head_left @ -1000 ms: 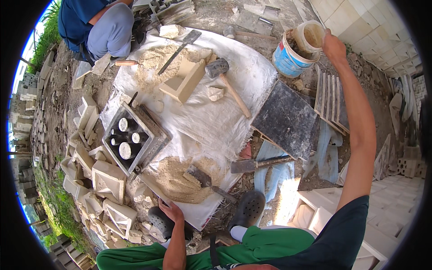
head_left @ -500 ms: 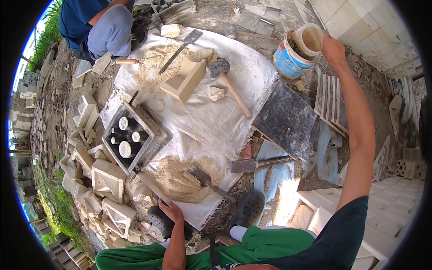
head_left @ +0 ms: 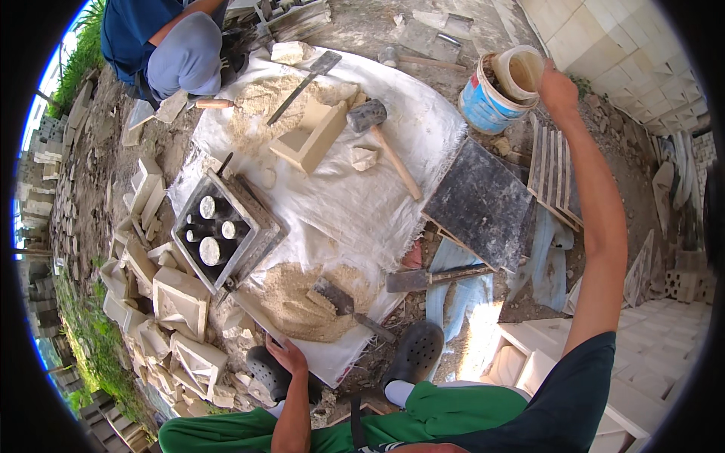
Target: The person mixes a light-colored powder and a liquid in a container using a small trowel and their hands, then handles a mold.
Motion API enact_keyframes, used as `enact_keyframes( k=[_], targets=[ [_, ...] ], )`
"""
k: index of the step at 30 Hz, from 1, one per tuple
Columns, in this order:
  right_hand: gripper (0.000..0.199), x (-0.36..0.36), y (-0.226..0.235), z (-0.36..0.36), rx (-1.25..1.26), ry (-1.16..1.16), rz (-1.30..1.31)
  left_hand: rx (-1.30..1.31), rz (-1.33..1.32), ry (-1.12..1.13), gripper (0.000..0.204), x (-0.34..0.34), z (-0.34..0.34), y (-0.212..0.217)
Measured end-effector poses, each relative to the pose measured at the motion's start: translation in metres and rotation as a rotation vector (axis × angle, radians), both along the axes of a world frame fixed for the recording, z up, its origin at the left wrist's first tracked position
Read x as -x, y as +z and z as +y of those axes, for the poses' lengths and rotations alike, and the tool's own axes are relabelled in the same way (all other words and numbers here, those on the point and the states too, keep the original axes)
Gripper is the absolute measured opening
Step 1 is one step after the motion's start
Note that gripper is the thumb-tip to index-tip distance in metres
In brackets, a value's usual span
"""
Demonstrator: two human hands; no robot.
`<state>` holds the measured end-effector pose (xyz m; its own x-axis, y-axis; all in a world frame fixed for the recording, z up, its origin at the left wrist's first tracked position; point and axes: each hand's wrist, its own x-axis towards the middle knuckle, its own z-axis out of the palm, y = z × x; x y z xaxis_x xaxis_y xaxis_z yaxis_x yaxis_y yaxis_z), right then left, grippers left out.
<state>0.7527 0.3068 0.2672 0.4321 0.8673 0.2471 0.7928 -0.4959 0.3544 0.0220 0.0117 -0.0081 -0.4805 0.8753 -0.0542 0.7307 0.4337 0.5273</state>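
Note:
My right arm reaches far forward on the right, and my right hand (head_left: 559, 92) is closed on the rim of a cream plastic tub (head_left: 526, 69). The tub is tilted in the mouth of a white and blue bucket (head_left: 487, 106). Low in front of me, my left hand (head_left: 288, 358) has its fingers apart at the end of a thin strip (head_left: 260, 320); whether it touches the strip is unclear. Beyond it lies a sandy powder heap (head_left: 302, 302) with a trowel (head_left: 336, 298) resting in it. Left of the heap sits a square mould (head_left: 211, 230) with round white-topped pegs.
A white sheet (head_left: 340, 204) bears a mallet (head_left: 377, 128), a cast tan block (head_left: 313, 140) and a long flat tool (head_left: 306, 84). Dark boards (head_left: 483, 200) and a hammer (head_left: 434, 278) lie right of it. Broken castings (head_left: 181, 302) pile up left. A person (head_left: 174, 57) crouches far left.
My right hand and the tub have shifted very slightly at the bucket's mouth. My left hand stays nearly where it was.

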Motion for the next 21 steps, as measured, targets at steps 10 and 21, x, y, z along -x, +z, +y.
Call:
enact_keyframes(
  k=[10, 21],
  targets=[
    [0.042, -0.053, 0.019, 0.003, -0.252, -0.231, 0.459, -0.02, -0.077, 0.051, 0.048, 0.001, 0.001, 0.004],
    [0.036, -0.067, 0.011, 0.0, -0.568, -0.31, 1.011, -0.136, -0.239, 0.074, 0.04, 0.005, -0.005, 0.007]
  ],
)
